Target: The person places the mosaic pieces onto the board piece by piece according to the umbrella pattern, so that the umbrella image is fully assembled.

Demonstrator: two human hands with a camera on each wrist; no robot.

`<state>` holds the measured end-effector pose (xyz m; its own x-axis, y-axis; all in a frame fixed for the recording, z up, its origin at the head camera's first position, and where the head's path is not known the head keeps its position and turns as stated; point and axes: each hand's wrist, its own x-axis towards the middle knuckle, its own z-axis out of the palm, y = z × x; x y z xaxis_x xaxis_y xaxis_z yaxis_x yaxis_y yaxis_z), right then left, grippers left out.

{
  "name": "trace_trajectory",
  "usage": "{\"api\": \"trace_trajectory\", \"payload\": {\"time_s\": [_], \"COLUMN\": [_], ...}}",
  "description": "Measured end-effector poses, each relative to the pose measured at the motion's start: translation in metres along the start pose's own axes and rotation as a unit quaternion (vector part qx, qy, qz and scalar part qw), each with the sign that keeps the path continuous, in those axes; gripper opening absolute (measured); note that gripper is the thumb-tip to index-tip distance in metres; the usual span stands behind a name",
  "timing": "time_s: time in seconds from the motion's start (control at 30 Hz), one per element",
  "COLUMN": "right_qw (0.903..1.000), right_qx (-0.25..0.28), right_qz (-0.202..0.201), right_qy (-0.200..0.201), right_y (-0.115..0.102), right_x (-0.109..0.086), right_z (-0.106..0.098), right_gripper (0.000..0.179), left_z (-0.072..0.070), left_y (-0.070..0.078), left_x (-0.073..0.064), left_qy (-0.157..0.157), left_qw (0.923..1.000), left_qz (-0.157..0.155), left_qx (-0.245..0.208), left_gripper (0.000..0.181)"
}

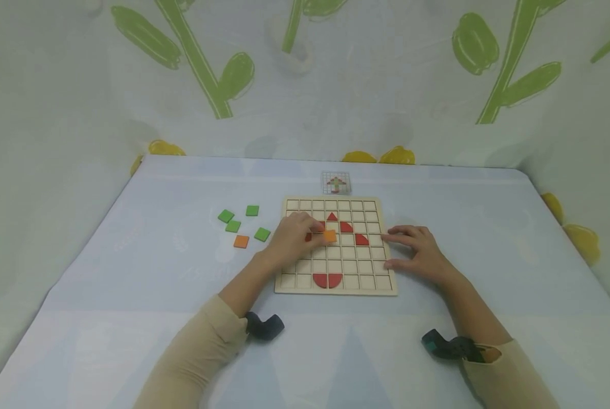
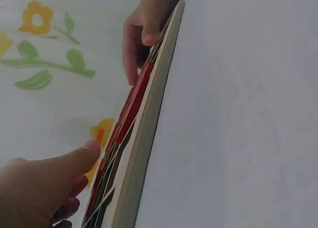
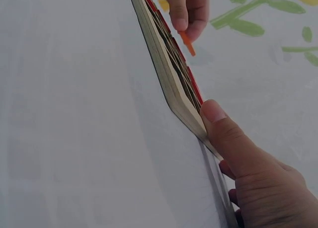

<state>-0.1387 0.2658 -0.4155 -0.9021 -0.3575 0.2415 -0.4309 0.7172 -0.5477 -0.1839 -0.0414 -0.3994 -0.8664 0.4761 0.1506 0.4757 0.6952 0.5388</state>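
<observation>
My left hand [image 1: 293,237] pinches an orange square tile [image 1: 330,236] between thumb and fingers, over the middle of a wooden grid board [image 1: 366,282]. In the right wrist view that tile [image 3: 187,43] tilts with one corner toward the board. My right hand [image 1: 418,253] touches the board's right edge with thumb and fingertips spread along it. Set in the grid are a red triangle [image 1: 332,216] near the top and red quarter-circle pieces [image 1: 361,239], two side by side [image 1: 320,280] in the bottom row. My left fingers partly hide the red pieces on the left.
Left of the board lie several green square tiles [image 1: 252,211] and another orange tile [image 1: 241,242]. A small card [image 1: 336,183] with a gridded red and green picture lies just beyond the board's far edge. A patterned cloth [image 1: 361,85] hangs behind the white table [image 1: 131,255].
</observation>
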Motion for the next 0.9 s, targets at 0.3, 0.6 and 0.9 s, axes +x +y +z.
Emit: {"api": "trace_trajectory", "payload": {"time_s": [0.3, 0.6, 0.9], "right_qw": [0.9999, 0.9999, 0.9998], "right_qx": [0.003, 0.001, 0.000], "right_qz": [-0.012, -0.011, -0.018], "right_qy": [0.005, 0.003, 0.009], "right_y": [0.0012, 0.0023, 0.0041], "right_x": [0.0002, 0.0011, 0.0008], "right_z": [0.0009, 0.0017, 0.0016], "right_gripper": [0.057, 0.058, 0.058], "left_z": [0.0058, 0.0071, 0.0078], "left_y": [-0.0002, -0.0004, 0.0006], "left_x": [0.0032, 0.0038, 0.0040], "left_qy": [-0.011, -0.011, -0.005], "left_qw": [0.9999, 0.9999, 0.9997], "left_qz": [0.009, 0.009, 0.014], "left_qx": [0.004, 0.003, 0.018], "left_gripper": [0.029, 0.029, 0.030]}}
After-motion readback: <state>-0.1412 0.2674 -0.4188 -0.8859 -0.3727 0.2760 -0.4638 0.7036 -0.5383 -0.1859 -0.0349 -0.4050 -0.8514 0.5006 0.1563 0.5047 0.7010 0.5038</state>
